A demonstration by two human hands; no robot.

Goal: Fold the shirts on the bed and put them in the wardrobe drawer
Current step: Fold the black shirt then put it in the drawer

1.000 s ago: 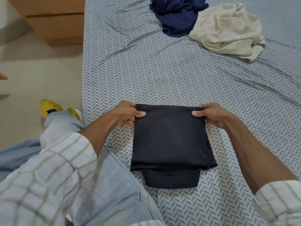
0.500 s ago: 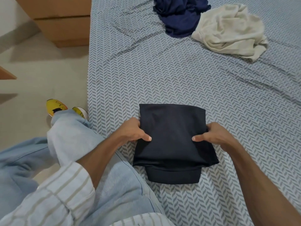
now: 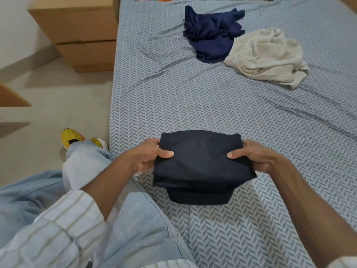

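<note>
Left hand [image 3: 148, 157] and right hand [image 3: 253, 157] are both gripping the folded dark shirt [image 3: 201, 167] by its sides at the bed's [image 3: 193, 97] near edge. Farther right, a navy shirt [image 3: 211, 33] and cream shirt [image 3: 268, 57] are lying crumpled, touching.

Black shirt [image 3: 201, 161] was folded square, near bed [image 3: 222, 105] edge; navy shirt [image 3: 210, 35] and cream shirt [image 3: 268, 55] lay crumpled, touching, farther up.

1. The bed [image 3: 193, 97], under a grey herringbone sheet, carries everything.
2. Beyond the fingers [image 3: 152, 144], a crumpled navy shirt [image 3: 211, 35] touches a cream shirt [image 3: 266, 57].
3. Between the fingers sits a folded black shirt [image 3: 199, 167].
</note>
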